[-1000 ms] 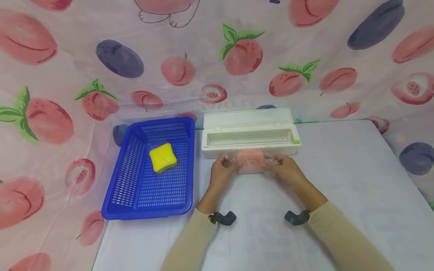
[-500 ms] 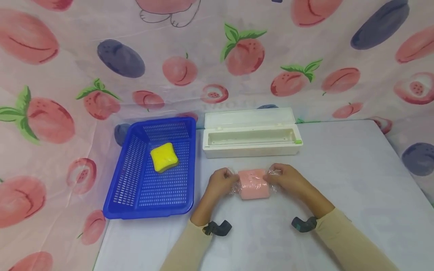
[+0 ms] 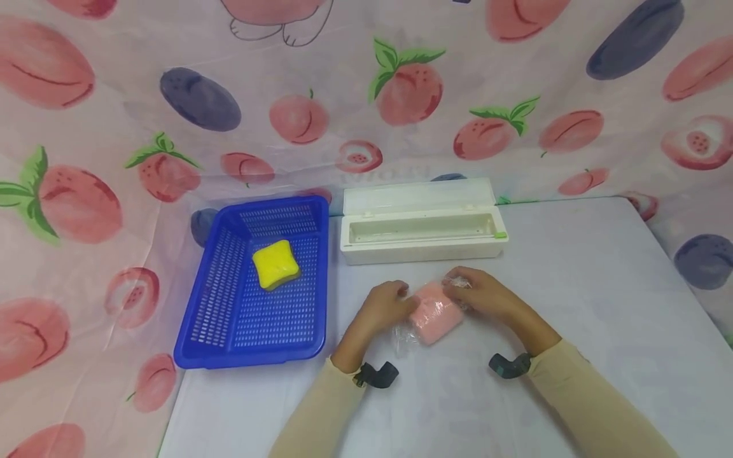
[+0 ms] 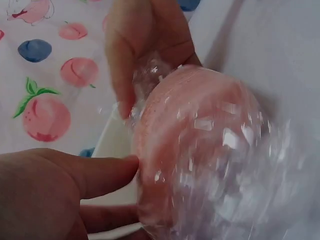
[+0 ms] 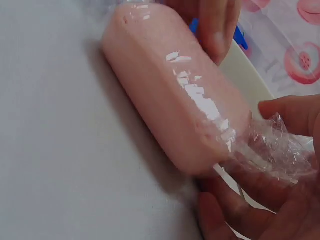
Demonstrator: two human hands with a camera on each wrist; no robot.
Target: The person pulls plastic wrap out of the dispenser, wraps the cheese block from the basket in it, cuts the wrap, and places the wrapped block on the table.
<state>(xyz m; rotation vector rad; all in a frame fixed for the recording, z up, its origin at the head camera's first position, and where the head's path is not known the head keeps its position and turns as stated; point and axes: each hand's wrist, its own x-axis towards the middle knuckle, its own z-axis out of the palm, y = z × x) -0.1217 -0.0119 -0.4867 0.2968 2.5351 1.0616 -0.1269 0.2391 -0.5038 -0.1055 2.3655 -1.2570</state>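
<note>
A pink sponge (image 3: pixel 438 313) wrapped in shiny cling film is held tilted between both hands, low over the white table. My left hand (image 3: pixel 385 306) has its thumb and fingers at the sponge's upper left edge, thumb tip against it in the left wrist view. At the other end, my right hand (image 3: pixel 480 291) grips the sponge's corner, with the bunched film (image 5: pixel 272 150) lying across its fingers. Loose film (image 3: pixel 405 337) hangs from the sponge's left end, below the left hand. Behind the hands stands a long white cling film dispenser (image 3: pixel 424 253), its clear lid raised.
On the left is a blue perforated basket (image 3: pixel 195 362) holding a yellow sponge (image 3: pixel 276 264). A fruit-printed cloth (image 3: pixel 355 76) hangs behind the white-covered table (image 3: pixel 435 413). A small green piece (image 3: pixel 501 235) sits at the dispenser's right end.
The sponge has come away from the dispenser towards the person, then turned at a slant. The left hand has moved from the film at its left end to the sponge's edge.
</note>
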